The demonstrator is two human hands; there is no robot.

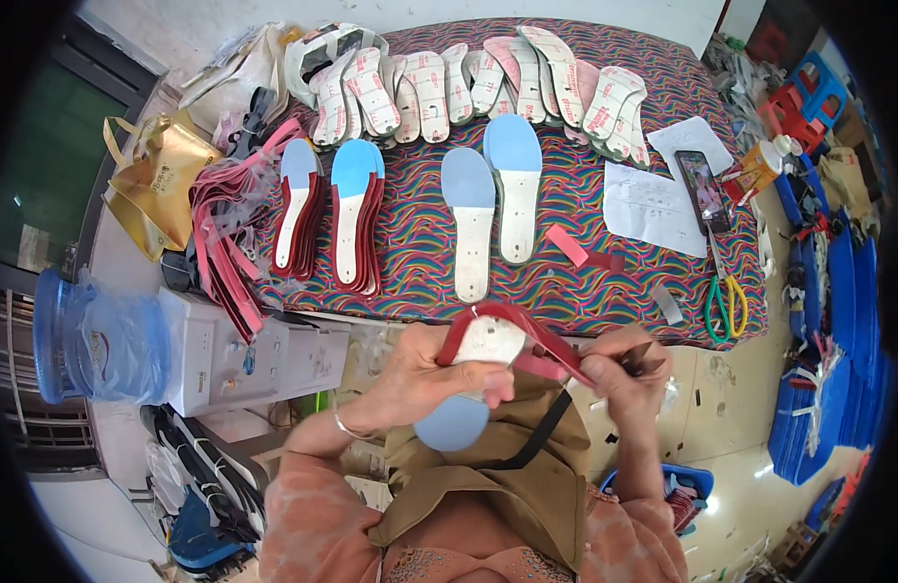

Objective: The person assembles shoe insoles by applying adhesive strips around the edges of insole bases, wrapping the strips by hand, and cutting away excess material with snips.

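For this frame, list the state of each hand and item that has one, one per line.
left hand: closed around the insole, holding it up
right hand: pinching the red strap at the insole's edge
insole: held off the table, blue heel toward the person
red strap: bent around the insole's toe end
two bare insoles: lying flat on the patterned table
scissors: lying closed on the table
phone: screen lit
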